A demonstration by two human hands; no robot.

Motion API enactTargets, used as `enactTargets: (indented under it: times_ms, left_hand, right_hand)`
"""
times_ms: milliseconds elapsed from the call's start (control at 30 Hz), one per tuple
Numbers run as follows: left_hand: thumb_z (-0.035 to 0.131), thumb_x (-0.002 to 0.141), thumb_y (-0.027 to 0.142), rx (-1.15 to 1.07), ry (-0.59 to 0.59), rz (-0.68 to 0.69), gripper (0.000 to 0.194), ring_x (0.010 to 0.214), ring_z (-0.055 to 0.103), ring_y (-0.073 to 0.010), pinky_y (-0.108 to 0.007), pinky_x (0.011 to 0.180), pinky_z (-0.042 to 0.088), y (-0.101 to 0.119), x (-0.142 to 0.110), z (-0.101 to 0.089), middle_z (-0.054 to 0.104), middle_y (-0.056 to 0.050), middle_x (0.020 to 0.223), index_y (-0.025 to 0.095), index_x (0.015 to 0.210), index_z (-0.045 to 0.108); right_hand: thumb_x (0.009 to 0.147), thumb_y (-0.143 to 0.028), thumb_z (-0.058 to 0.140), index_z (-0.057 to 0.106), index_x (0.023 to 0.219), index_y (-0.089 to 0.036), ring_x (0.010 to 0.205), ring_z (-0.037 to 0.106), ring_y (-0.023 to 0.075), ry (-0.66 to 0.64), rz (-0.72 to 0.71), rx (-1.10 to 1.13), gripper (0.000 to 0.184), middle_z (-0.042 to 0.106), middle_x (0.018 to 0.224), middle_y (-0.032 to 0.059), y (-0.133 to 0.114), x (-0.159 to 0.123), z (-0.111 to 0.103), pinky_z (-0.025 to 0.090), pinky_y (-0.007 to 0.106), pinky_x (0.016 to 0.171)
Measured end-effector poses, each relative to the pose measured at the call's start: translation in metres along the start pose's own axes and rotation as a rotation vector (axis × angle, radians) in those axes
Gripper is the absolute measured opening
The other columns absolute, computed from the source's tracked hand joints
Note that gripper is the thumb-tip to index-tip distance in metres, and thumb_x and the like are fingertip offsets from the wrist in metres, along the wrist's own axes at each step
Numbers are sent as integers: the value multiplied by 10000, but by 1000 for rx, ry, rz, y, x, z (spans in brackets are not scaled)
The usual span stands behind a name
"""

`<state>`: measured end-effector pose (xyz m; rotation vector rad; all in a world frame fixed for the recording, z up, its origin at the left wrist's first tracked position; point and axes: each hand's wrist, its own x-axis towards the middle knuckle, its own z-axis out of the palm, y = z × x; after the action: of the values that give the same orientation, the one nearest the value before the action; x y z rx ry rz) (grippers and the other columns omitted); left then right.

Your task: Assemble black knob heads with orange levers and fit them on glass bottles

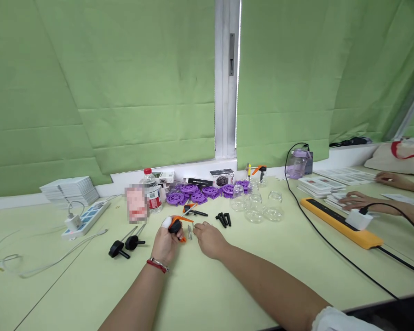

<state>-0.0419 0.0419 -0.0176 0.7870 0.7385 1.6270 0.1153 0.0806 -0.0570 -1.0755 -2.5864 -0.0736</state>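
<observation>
My left hand [166, 243] is closed around a black round cap [174, 225] with an orange lever [185, 219] and a thin metal rod pointing up and to the right. A white covering wraps its thumb. Fingers curled together, my right hand [209, 240] is at the small silver metal pins [189, 232] on the table; what its fingertips pinch is too small to make out. Two black caps with rods and side spouts [116, 249] lie left of my left hand. Beyond my hands are another orange-and-black piece [190, 209] and several short black tubes [223, 219].
Purple plastic parts [188, 193] are piled at the back beside a water bottle [153, 195]. Clear glass jars [254, 209] stand right of them. A white power strip [86, 220] is left, an orange one [341, 224] right. Another person's hands [357, 201] rest by paper stacks.
</observation>
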Motion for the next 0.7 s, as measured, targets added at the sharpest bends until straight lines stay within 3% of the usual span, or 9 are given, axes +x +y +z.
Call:
enactTargets:
  times_ms: [133, 300, 433, 600, 700]
  left_hand:
    - [536, 805, 352, 6, -1, 6, 184, 459, 443, -88, -229, 474, 378, 1, 0, 1, 505, 33, 619, 171, 829, 512]
    - [531, 810, 348, 19, 2, -6, 180, 460, 445, -91, -234, 478, 378, 1, 0, 0, 509, 30, 623, 170, 826, 504]
    - [532, 813, 343, 23, 3, -6, 176, 462, 447, -92, -235, 482, 378, -1, 1, -2, 512, 29, 619, 170, 831, 510]
    - [539, 809, 351, 15, -8, -3, 188, 462, 440, -91, -236, 471, 371, -2, 1, -3, 521, 22, 638, 165, 839, 523]
    - [548, 803, 367, 9, -3, -14, 204, 460, 439, -92, -237, 470, 375, -2, 0, -3, 518, 22, 630, 166, 832, 528]
  right_hand:
    - [811, -89, 420, 520, 1225, -172, 938, 495, 219, 1, -31, -3, 434, 555, 1229, 73, 2, -1, 1, 422, 318, 808]
    - [766, -25, 442, 602, 1067, -140, 920, 511, 208, -59, -91, -67, 360, 589, 1169, 92, 2, -6, -3, 430, 302, 777]
    - [819, -61, 425, 597, 1018, -129, 876, 526, 209, -23, -167, -154, 271, 582, 1163, 116, -5, -10, -8, 440, 317, 712]
    - [839, -78, 445, 610, 915, -119, 813, 543, 216, -73, -325, -233, 185, 649, 862, 104, -13, -12, -14, 423, 323, 679]
    - [838, -60, 442, 611, 851, -123, 767, 546, 207, -78, -453, -276, 181, 650, 793, 95, -19, -18, -19, 401, 317, 642]
